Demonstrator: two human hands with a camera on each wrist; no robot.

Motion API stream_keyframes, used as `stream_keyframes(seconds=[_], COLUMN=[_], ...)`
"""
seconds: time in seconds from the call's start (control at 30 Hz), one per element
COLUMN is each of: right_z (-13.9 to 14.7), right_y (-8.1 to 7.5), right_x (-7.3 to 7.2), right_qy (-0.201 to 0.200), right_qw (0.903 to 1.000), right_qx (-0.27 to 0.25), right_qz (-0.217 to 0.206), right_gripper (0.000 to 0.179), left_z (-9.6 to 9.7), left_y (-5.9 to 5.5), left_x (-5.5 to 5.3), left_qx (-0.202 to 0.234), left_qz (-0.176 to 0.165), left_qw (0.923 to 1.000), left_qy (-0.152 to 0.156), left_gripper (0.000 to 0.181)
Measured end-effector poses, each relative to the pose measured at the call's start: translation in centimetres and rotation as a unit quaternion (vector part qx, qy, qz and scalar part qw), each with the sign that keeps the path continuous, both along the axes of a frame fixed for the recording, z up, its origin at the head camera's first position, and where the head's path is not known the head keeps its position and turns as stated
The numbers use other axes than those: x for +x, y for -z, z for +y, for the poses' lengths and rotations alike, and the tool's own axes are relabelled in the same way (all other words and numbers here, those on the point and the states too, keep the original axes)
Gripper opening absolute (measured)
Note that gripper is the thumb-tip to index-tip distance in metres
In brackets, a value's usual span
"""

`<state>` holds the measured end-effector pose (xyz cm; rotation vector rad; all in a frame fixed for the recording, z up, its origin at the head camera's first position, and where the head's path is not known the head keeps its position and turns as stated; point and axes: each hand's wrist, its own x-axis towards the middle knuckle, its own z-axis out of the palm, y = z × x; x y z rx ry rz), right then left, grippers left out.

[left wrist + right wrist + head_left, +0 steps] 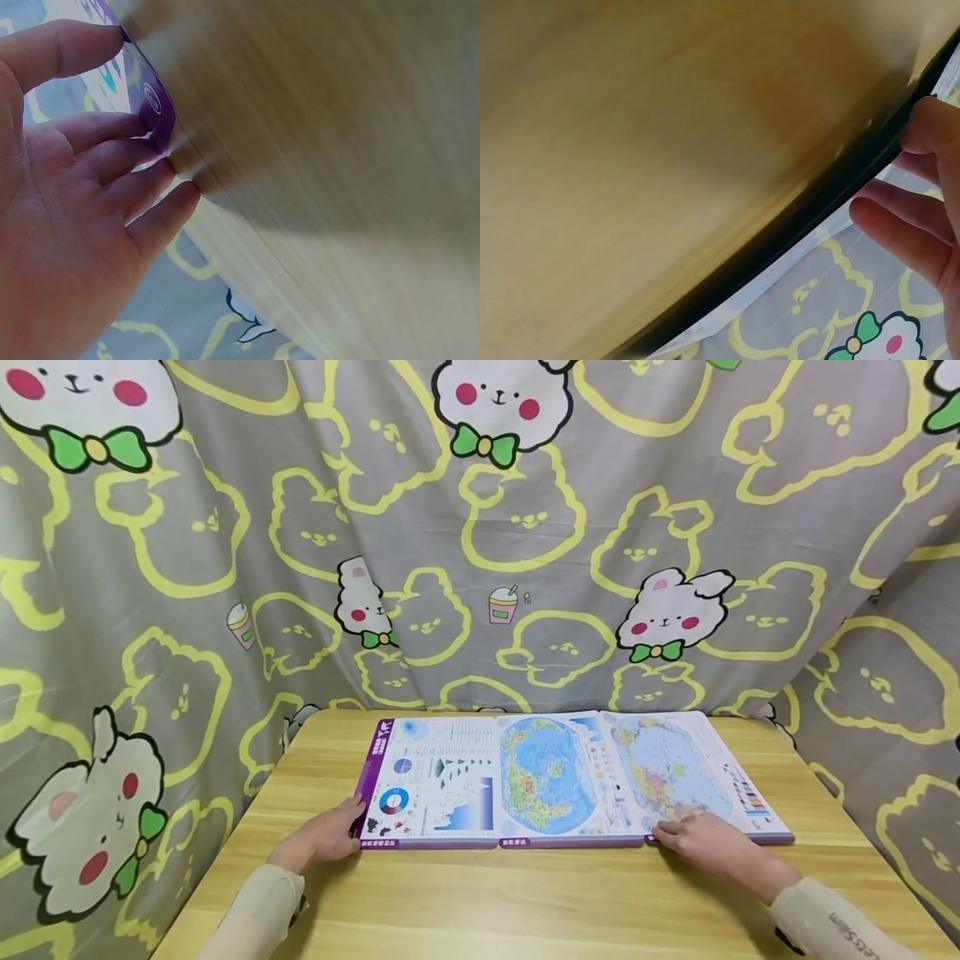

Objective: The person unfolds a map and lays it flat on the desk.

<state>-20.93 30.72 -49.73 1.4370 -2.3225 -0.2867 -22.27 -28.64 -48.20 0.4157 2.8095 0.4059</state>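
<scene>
A long three-panel fold-out world map sheet (558, 777) with a purple border lies flat on the wooden table. At its near left corner, my left hand (330, 835) touches the sheet. The left wrist view shows that thumb (82, 46) at one edge and the fairly straight fingers (142, 161) at the purple corner. My right hand (697, 842) rests at the near edge of the right panel, over the bottom of its map. In the right wrist view its thumb (930, 124) meets the dark edge (810, 214), with the fingers extended over the sheet.
The pale wooden table (480, 902) extends in front of the sheet and to both sides. A grey curtain (420, 543) printed with yellow outlines and white rabbits hangs behind the table and along its left and right sides.
</scene>
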Motion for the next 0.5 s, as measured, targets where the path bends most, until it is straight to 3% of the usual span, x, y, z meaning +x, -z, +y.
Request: stream_keyframes(seconds=[0.5], right_z=[-0.96], right_y=[0.21], right_x=[0.93], right_qy=[0.008], right_qw=[0.9997], right_qx=[0.021], right_qz=[-0.013], right_gripper=[0.030], left_z=[-0.28], left_y=[-0.15], left_x=[-0.54], left_qx=[-0.001], left_qz=[-0.002], left_qw=[1.0000], left_qy=[-0.005], left_gripper=[0.066])
